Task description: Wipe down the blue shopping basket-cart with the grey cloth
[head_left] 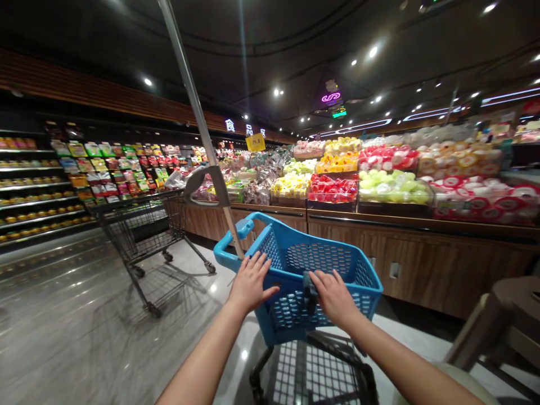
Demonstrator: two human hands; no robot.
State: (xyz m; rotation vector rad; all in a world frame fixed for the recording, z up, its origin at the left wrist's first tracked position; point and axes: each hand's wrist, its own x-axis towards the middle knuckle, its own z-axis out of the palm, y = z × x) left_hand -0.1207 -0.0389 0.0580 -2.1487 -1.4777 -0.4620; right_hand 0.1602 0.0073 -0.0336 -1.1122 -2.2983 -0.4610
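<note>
A blue plastic shopping basket (318, 253) with perforated walls sits on a dark wheeled cart frame (312, 360) in front of me. My left hand (252, 281) lies on the basket's near left corner, fingers spread and thumb out. On the near rim rests my right hand (337, 298), its fingers apart beside a dark grey bracket (310, 292). I see nothing held in either hand. A slanted grey pole (192, 90) with a looped grey handle (206, 187) comes down to the basket's left end, near my left fingertips. The basket's inside looks bare where visible.
A black shopping cart (147, 225) stands to the left on the shiny floor. Beyond the basket runs a wood-fronted counter (422, 256) with colourful packaged goods in clear bins (392, 191). Stocked shelves (37, 185) line the left wall. A brown stool-like object (514, 298) is at right.
</note>
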